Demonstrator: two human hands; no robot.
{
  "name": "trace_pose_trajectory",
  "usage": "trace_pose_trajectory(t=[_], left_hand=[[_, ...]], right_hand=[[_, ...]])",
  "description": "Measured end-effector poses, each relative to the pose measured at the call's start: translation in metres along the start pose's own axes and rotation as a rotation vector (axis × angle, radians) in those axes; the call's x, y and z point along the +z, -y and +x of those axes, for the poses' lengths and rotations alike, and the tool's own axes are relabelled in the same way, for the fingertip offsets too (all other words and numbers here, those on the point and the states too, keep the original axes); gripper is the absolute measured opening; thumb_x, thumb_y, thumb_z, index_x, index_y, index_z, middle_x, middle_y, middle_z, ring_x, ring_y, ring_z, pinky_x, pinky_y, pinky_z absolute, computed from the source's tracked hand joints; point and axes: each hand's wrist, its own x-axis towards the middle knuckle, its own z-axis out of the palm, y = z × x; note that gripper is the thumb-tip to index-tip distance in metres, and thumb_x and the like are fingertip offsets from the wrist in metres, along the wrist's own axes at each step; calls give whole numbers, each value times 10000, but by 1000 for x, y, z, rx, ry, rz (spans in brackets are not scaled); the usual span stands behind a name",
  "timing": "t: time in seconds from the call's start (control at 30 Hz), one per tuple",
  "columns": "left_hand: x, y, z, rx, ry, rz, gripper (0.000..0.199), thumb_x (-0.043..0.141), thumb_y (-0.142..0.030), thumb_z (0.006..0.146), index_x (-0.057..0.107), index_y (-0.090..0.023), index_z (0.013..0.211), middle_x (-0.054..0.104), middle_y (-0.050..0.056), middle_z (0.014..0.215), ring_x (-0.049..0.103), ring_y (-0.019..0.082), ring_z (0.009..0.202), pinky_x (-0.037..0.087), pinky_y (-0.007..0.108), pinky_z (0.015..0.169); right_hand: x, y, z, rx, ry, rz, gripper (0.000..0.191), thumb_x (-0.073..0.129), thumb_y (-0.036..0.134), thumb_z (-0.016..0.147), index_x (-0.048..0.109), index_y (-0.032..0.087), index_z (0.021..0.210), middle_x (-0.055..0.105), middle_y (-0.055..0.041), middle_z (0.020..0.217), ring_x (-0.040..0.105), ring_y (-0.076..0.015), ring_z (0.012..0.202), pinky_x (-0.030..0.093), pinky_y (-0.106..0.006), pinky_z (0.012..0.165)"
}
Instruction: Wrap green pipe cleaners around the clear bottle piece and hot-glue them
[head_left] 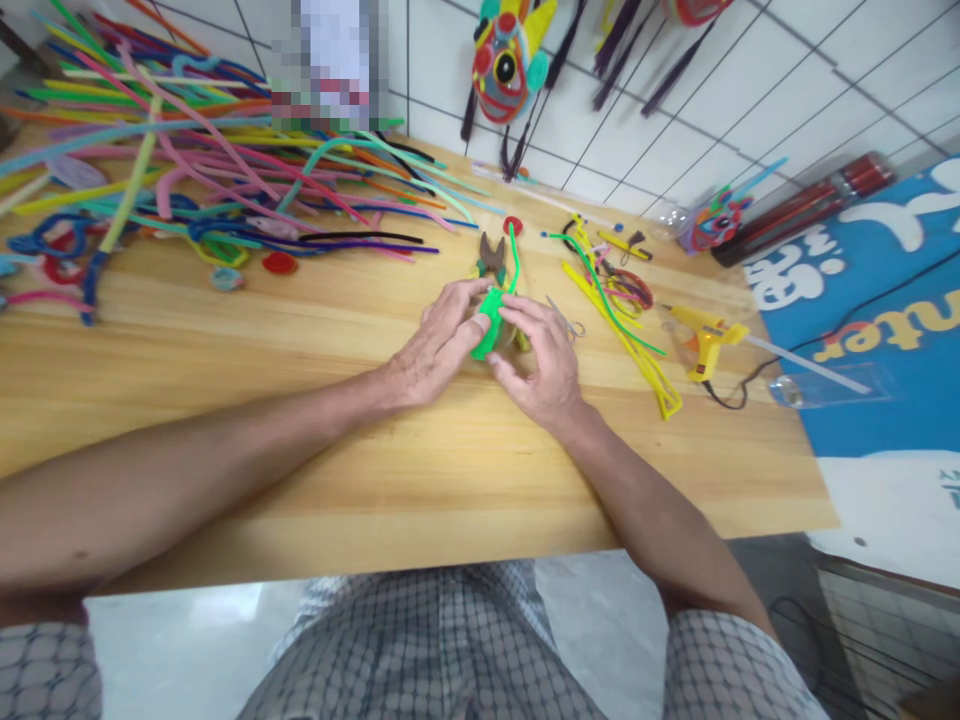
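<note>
Between my two hands is a bright green pipe-cleaner piece (487, 325), a tight block with one long strand rising from its far end. My left hand (439, 345) grips it from the left, thumb pressed on its top. From the right, my right hand (546, 365) closes on it with fingertips and thumb. Just beyond it lie pliers (492, 258) with their jaws spread, the handles partly hidden behind my hands. Near my right fingers is a small pair of scissors (571, 325), also partly covered.
A large heap of coloured pipe cleaners (247, 170) covers the back left. Yellow pipe cleaners (637, 350) lie on the right, near a yellow hot glue gun (705, 338) with a cord. A red disc (280, 263) sits at left. Decorated masks (510, 65) hang on the tiled wall.
</note>
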Motion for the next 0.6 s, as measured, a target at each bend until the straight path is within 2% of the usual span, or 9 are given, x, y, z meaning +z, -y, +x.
trace_pose_trajectory(t=[0.23, 0.6], left_hand=[[0, -2, 1, 10, 12, 84, 503, 438, -442, 1064, 407, -182, 1493, 516, 160, 1527, 481, 294, 1451, 369, 506, 1262], [1, 2, 1, 28, 4, 102, 502, 450, -426, 1060, 401, -175, 1493, 517, 163, 1515, 491, 281, 1433, 380, 485, 1252]], right_hand=[[0, 1, 1, -11, -7, 2, 483, 657, 255, 963, 542, 256, 1432, 671, -143, 1425, 650, -326, 1312, 552, -584, 1099], [1, 1, 0, 24, 0, 48, 517, 662, 234, 947, 525, 252, 1445, 660, -143, 1438, 626, -321, 1339, 521, -580, 1130]])
